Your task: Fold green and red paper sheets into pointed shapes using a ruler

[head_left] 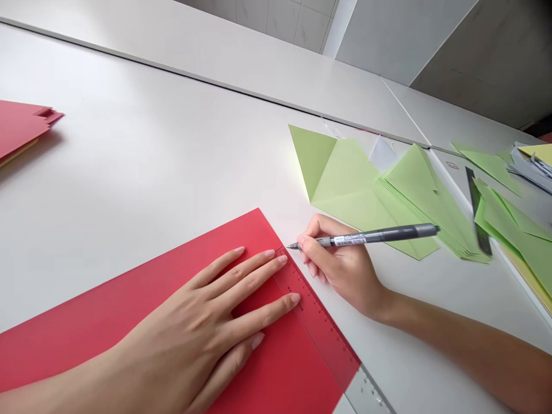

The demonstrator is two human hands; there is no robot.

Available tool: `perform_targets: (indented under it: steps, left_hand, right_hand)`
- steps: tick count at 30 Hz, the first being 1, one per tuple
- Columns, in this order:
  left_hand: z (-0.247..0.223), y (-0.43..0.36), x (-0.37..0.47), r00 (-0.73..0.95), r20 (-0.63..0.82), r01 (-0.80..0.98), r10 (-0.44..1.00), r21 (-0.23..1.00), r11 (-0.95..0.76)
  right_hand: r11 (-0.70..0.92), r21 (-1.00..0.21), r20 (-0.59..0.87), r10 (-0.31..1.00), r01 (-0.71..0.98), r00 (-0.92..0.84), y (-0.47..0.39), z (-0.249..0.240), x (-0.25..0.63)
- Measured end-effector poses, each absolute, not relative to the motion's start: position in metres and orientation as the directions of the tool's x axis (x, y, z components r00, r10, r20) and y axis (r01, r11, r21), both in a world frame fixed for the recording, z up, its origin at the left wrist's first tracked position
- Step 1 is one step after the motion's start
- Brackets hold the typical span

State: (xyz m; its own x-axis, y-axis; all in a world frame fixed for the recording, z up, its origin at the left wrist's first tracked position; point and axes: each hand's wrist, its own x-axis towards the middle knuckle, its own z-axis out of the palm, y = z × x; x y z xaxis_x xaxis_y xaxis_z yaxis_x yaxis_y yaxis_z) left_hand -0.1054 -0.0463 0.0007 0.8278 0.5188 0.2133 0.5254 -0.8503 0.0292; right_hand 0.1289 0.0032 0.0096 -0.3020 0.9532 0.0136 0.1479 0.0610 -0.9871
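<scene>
A large red sheet (142, 282) lies on the white table (172, 144). Along its right edge is a clear ruler (321, 328), whose lower end sticks out past the paper. My left hand (215, 322) rests flat with fingers spread on the sheet, several fingertips pressing on the ruler. In my right hand (340, 259) is a black and grey pen (388, 233), its tip at the red sheet's right edge, close to the ruler's upper end.
Green folded papers (345, 178) and a stack of green envelopes (425, 201) lie beyond my right hand. Farther right are a dark ruler (478, 215) and more green papers (517, 224). A red stack (21, 126) sits at the far left.
</scene>
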Motion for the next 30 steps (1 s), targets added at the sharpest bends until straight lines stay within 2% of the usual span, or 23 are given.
perform_targets:
  steps: [7,21,30]
  left_hand:
    - [-0.0028,-0.0478,-0.106,0.807,0.21,0.546,0.552,0.088,-0.833]
    - [-0.0049,-0.049,-0.1086,0.81,0.213,0.558,0.546,0.005,-0.83]
    - [-0.0057,-0.0478,-0.1077,0.797,0.217,0.566,0.564,0.059,-0.823]
  right_hand:
    - [0.114,-0.977,0.052,0.947,0.182,-0.317,0.0046,0.0104,0.1284]
    - [0.148,-0.967,0.076,0.944,0.206,-0.321,0.005,0.0101,0.1283]
    - [0.178,-0.958,0.099,0.94,0.223,-0.326,0.0049,0.0114,0.1283]
